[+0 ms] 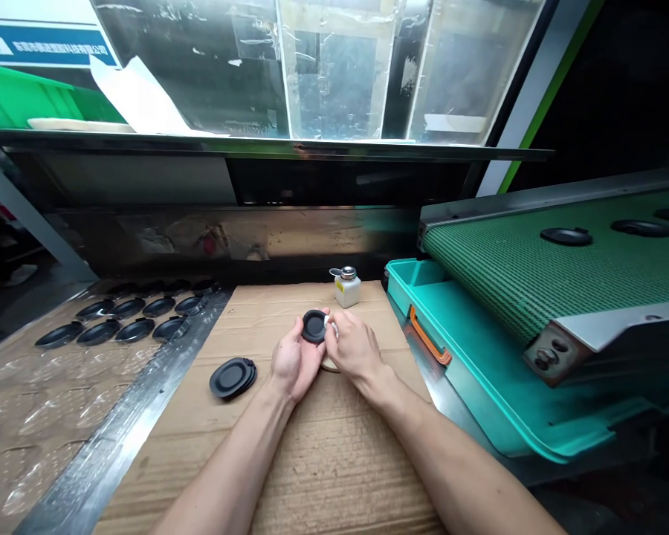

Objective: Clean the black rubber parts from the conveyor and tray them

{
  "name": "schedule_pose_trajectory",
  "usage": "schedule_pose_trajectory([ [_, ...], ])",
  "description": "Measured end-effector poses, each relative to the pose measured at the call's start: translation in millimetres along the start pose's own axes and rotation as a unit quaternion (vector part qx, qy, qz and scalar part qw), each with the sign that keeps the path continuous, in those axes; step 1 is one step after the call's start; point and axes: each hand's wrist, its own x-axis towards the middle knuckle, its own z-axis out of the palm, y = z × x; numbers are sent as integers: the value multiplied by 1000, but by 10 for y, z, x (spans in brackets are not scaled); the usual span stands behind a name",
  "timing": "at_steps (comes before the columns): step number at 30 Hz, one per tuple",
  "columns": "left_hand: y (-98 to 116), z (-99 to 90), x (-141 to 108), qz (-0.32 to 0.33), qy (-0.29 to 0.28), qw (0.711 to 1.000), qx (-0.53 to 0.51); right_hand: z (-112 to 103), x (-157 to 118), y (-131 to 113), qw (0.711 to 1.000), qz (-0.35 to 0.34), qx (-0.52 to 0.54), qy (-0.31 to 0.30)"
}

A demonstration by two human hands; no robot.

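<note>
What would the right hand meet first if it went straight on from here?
The black round disc held in the left hand; the right hand's white wipe seems already against its edge, though depth is unclear.

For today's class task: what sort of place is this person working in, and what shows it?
Probably a factory line for small moulded parts. A green mesh conveyor belt carries black round parts, a teal plastic tray sits below it, and rows of matching parts lie on bubble wrap.
</note>
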Motion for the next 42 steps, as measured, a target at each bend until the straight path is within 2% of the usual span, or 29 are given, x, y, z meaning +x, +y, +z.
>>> schedule_pose_trajectory([
  [4,-94,92,-34,-2,15,1000,15,-8,50,-38,999,-41,25,15],
  [7,-112,100,-44,-4,23,999,21,-37,76,-59,998,-40,34,28],
  [10,-87,44,-32,-4,13,1000,25,-83,66,-38,995,-81,47,-31],
  [12,-81,15,-23,-3,-4,1000,24,-115,56,-2,995,-73,30,-56],
  [14,-91,13,-20,0,-12,1000,24,-137,57,34,999,-30,-3,-33],
  [16,-104,31,-22,4,-5,1000,29,-145,70,58,1000,-26,-10,-5],
  [19,-107,53,-31,-2,11,999,33,-143,93,82,992,-110,27,-52],
  [20,-107,55,-33,-4,13,999,32,-144,97,90,990,-119,29,-65],
  [24,-124,47,-21,-7,16,999,31,-154,89,96,998,-66,-11,-19],
  [27,-78,15,8,-20,25,999,32,-157,63,97,991,-118,7,-57],
  [29,5,-18,28,-15,36,999,28,-163,47,129,991,-111,-4,-77],
  [33,161,-51,39,19,58,998,26,-197,45,274,997,-18,-53,-56],
  [36,168,-22,10,69,57,992,88,-230,74,380,994,43,-79,-69],
  [38,134,6,-27,159,60,972,165,-253,95,421,990,65,-92,-83],
  [40,99,31,-76,247,49,937,243,-275,111,436,991,69,-88,-74],
  [42,77,48,-130,293,20,908,299,-293,118,432,994,67,-74,-47],
])
